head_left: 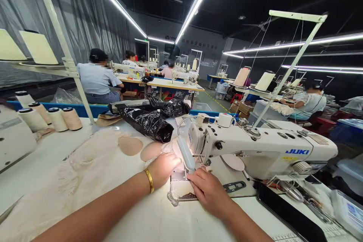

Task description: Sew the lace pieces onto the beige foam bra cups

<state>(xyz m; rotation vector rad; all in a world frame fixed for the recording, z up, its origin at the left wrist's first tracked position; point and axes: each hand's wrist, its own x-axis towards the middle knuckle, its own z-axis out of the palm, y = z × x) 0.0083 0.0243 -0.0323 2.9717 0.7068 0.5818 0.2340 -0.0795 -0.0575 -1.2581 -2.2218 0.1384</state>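
Observation:
A white sewing machine (272,151) stands before me, its needle end lit by a lamp with a grey, rounded head (185,154). My left hand (163,168), with a gold bracelet (149,180) at its wrist, is closed on pale pink fabric (172,146) left of the needle area. Close by on the right, my right hand (210,193) has its fingers drawn together at the metal needle plate (178,176); what they pinch is too small to tell. Two beige oval pads (130,146) lie beyond my left hand. The needle tip is hidden.
Sheer pale fabric (70,181) spreads over the left tabletop. Black plastic bags (147,123) lie at the back. Thread cones (72,119) stand at left. A black phone-like slab (289,211), scissors (314,206) and a plastic box (348,211) sit at right. Other people work farther off.

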